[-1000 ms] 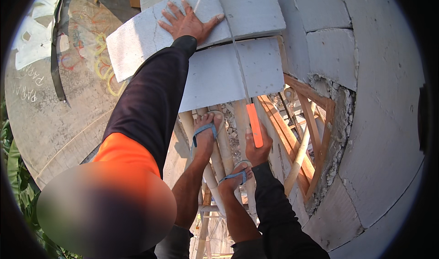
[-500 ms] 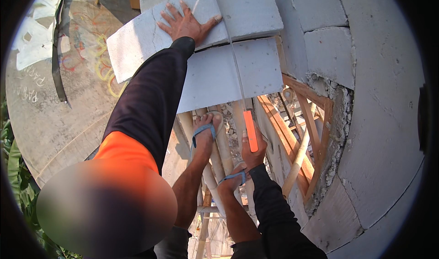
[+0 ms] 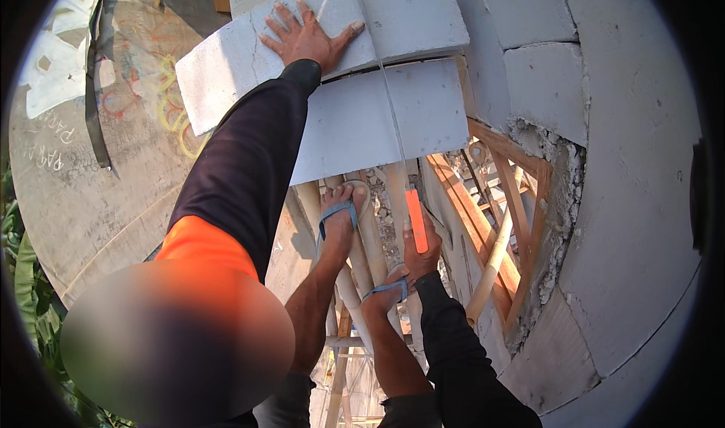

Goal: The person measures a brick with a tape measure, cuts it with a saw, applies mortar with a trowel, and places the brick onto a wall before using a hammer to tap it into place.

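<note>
Two sleeves, nearest: the left sleeve [image 3: 215, 243], dark with orange, is lying across the view and hiding part of two pale blocks; the right sleeve [image 3: 453, 330], dark, is lying lower.

Right hand [image 3: 427, 256]: closing around the orange handle of a hand saw [image 3: 416, 220], whose thin blade is passing over the lower block [image 3: 362, 129] and on across the upper block [image 3: 253, 69]; the depth of the cut cannot be told.

Left hand [image 3: 311, 43]: pressing flat on the upper block, fingers spreading wide, thumb pointing toward the blade and stopping just beside it.

Two feet, in blue-strapped sandals [image 3: 340, 215]: standing on pale poles [image 3: 366, 258] below; the left foot is showing close to the lower block's near edge.

One timber frame [image 3: 532, 235], right of the saw: bordering a rough-edged opening, with a pole slanting through.

One grey block wall [image 3: 642, 179]: curving along the right.

One concrete surface [image 3: 143, 190], scrawled: filling the left, with a torn pale sheet [image 3: 57, 69] and a black strip [image 3: 93, 111] lying upon it.

Green leaves [image 3: 26, 284]: edging the far left.
</note>
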